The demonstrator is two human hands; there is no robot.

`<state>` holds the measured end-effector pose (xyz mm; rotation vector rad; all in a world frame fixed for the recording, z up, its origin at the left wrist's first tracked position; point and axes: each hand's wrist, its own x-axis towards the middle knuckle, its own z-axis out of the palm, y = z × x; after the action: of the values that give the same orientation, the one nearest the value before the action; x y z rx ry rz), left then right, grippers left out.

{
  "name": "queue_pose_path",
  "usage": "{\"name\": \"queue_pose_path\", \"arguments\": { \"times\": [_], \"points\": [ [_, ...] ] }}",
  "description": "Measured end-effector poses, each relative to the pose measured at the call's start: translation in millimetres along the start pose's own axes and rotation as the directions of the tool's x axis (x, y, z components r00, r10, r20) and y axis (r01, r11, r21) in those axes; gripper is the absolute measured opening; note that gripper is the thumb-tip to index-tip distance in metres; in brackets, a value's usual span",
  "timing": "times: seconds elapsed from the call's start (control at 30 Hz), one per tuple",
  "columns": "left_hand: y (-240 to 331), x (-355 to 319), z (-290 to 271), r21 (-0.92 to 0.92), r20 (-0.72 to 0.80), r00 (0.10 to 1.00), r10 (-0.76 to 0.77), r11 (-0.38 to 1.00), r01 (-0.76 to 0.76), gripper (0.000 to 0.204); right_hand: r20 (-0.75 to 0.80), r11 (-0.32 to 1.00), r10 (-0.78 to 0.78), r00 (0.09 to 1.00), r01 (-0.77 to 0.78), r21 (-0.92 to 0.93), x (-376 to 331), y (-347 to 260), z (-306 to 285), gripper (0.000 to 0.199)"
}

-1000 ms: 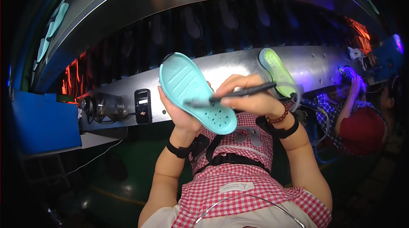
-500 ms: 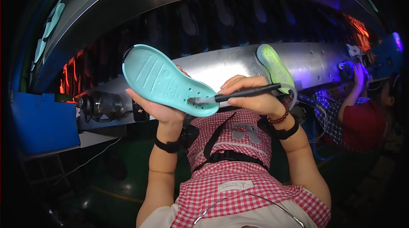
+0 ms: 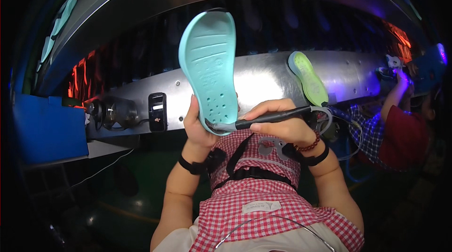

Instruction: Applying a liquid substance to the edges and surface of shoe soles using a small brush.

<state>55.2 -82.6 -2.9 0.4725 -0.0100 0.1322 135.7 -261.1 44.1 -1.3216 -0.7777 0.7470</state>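
Note:
My left hand [image 3: 199, 125] is closed round the near end of a turquoise shoe sole [image 3: 209, 59]. The sole stands almost upright in the picture, its grooved far end over the dark conveyor and its small holes towards me. A dark brush [image 3: 273, 117] with a black-wrapped handle and a tube at its back end is gripped in my right hand [image 3: 287, 125]. The bristles touch the rim at the near end of the sole, just beside my left fingers. Part of my left hand is hidden behind the sole.
A yellow-green shoe sole [image 3: 310, 80] lies on the metal ledge [image 3: 263, 68] to the right. A phone [image 3: 157, 112] and a clear jar [image 3: 120, 113] are at the left, near a blue box [image 3: 49, 127]. At the right, a person in a red top [image 3: 405, 132] reaches towards the ledge.
My left hand has turned the turquoise sole from slanting left to nearly upright. The brush tip has moved from the holes to the near rim. The phone has come into clear view.

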Motion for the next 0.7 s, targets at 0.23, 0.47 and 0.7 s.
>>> {"name": "queue_pose_path", "arguments": {
  "times": [0.23, 0.47, 0.7],
  "points": [
    [22, 6, 8, 0.143, -0.088, 0.962, -0.259, 0.952, 0.270, 0.050, 0.271, 0.970, -0.123, 0.955, 0.174, -0.172, 10, -17, -12, 0.021],
    [35, 12, 28, 0.284, -0.203, 0.797, -0.568, 0.745, 0.603, 0.048, 0.476, 0.951, -0.177, 0.861, 0.275, -0.144, 23, -35, -33, 0.021],
    [47, 5, 29, 0.363, -0.245, 0.796, -0.554, 0.709, 0.605, 0.052, 0.431, 0.954, -0.163, 0.888, 0.253, -0.161, 21, -40, -52, 0.020]
  ]
}}
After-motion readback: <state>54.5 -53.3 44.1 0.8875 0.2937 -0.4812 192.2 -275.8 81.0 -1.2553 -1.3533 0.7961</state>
